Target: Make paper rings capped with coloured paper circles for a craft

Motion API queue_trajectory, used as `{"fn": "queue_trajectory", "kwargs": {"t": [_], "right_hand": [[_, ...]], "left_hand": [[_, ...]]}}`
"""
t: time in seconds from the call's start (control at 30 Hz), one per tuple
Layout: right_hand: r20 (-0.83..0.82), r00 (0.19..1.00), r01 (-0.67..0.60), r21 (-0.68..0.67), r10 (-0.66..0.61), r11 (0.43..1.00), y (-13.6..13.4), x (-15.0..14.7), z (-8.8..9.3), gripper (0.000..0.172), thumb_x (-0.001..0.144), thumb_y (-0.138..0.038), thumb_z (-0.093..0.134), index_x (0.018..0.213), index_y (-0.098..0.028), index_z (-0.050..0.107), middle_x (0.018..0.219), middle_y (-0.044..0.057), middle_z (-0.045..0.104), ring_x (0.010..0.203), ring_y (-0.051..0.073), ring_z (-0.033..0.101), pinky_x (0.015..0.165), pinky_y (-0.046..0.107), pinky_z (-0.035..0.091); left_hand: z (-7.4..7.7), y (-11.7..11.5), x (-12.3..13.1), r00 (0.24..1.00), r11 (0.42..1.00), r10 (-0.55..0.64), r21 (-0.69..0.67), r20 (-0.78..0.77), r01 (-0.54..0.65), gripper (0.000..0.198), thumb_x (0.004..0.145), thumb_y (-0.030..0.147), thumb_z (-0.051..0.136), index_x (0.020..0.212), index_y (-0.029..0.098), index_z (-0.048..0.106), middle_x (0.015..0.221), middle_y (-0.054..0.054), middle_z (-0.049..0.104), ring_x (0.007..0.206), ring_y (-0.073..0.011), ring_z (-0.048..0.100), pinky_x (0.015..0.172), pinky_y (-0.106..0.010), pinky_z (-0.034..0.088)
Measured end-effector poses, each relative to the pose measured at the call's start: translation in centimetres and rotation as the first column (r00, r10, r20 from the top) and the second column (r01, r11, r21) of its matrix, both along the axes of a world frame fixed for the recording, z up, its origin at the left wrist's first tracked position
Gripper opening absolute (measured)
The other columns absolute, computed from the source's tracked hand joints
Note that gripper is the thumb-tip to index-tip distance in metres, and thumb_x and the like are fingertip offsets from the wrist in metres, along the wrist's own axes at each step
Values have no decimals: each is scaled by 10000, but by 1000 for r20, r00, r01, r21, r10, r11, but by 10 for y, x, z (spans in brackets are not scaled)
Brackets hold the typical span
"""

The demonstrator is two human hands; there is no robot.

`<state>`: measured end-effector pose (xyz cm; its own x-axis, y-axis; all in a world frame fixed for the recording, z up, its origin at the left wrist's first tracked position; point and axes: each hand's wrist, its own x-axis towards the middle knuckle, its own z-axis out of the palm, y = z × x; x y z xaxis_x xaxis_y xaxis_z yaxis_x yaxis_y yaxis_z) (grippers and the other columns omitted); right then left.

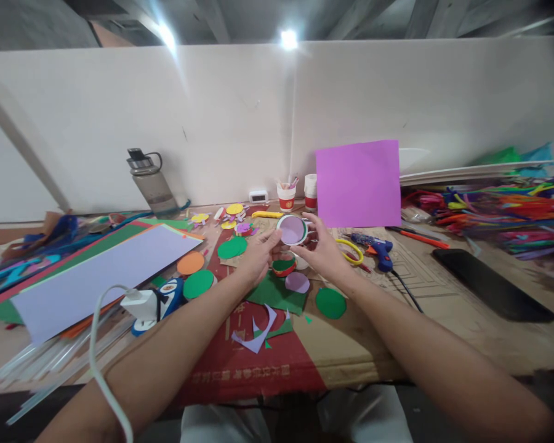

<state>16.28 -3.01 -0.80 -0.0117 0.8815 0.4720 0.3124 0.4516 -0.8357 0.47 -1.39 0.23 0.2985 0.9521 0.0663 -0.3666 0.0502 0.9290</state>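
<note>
Holding a purple-faced round piece [292,231] mid-frame between left grip [262,253] and right grip [322,245]. Pinch lightly at the edges (probably dents easily).

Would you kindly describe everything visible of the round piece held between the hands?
The round piece has a pale rim around a lavender face, with a dark green crescent along its right inner side. It looks like paper or card. It is held above the cardboard-covered table, face toward the camera, the left hand at its left edge and the right hand at its right. Its back is hidden.
</note>
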Motion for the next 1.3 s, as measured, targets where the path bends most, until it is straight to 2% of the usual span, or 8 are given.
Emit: {"fn": "queue_trajectory", "kwargs": {"t": [0.13, 0.37, 0.53, 0.73, 1.0, 1.1, 1.23, 1.3], "right_hand": [[-37, 999, 0, -44, -2, 999, -1, -1, 1, 626, 743, -291, 672, 1318, -234, 433, 1066, 58, 579, 771, 152, 560, 726, 326, 506], [-70, 987, 150, 54, -146, 987, 3, 4, -3, 444, 767, -290, 634, 1184, -202, 511, 1020, 58, 556, 804, 162, 544, 697, 311, 495], [53, 969, 231, 132, -240, 964, 2, 8, 1, 227, 806, -314, 611, 1000, -199, 626, 997, 72, 577, 841, 186, 542, 712, 321, 477], [121, 972, 188, 114, -201, 975, 2, 7, 0, 262, 851, -324, 578, 1064, -191, 653, 1014, 87, 598, 843, 194, 566, 763, 356, 478], [235, 955, 146, 166, -183, 975, 4, 8, -5, 327, 874, -301, 548, 1176, -210, 633, 1055, 102, 592, 1017, 250, 557, 904, 427, 464], [261, 952, 130, 131, -161, 983, 4, 8, -6, 371, 862, -302, 570, 1221, -214, 607, 1090, 106, 575, 1056, 260, 545, 935, 443, 451], [225, 969, 83, 87, -101, 993, 3, 7, -5, 363, 847, -283, 581, 1206, -232, 592, 1114, 97, 569, 1045, 249, 550, 905, 425, 468], [208, 973, 88, 78, -102, 993, 3, 7, -4, 342, 839, -277, 589, 1177, -226, 592, 1115, 96, 571, 1034, 245, 551, 887, 418, 473]], "left_hand": [[-1, 0, 0, 1000, 1000, 11, -10, -10, -11, 342, 723, 405, 768, 864, 117, 648, 833, -79, 708, 684, -177, 701, 541, -246, 555], [-4, 2, 0, 1000, 1000, 11, -9, 8, -11, 316, 790, 383, 712, 935, 108, 656, 920, -122, 725, 803, -216, 721, 577, -248, 559], [0, 0, 2, 999, 999, 48, -14, 22, -48, 261, 837, 332, 670, 965, 108, 628, 962, -121, 719, 811, -199, 723, 636, -247, 569], [-3, 3, 2, 999, 999, 31, 31, 10, -31, 362, 778, 351, 728, 1049, 151, 594, 1042, -102, 703, 844, -202, 722, 637, -247, 566], [-11, 5, 3, 980, 974, 73, 222, -183, -31, 355, 773, 390, 693, 1013, 152, 585, 1030, -62, 684, 872, -168, 667, 733, -301, 574], [-12, 3, 2, 928, 931, 143, 366, -343, -8, 267, 799, 328, 648, 989, 157, 571, 949, -48, 681, 823, -157, 651, 705, -289, 560], [-11, 0, -1, 746, 807, 389, 591, -540, 7, 161, 791, 254, 628, 908, 160, 573, 875, -48, 671, 779, -164, 637, 724, -307, 519], [-11, 0, -1, 704, 775, 435, 631, -561, 24, 147, 777, 240, 638, 883, 163, 570, 857, -45, 667, 771, -164, 632, 735, -308, 507]]}}
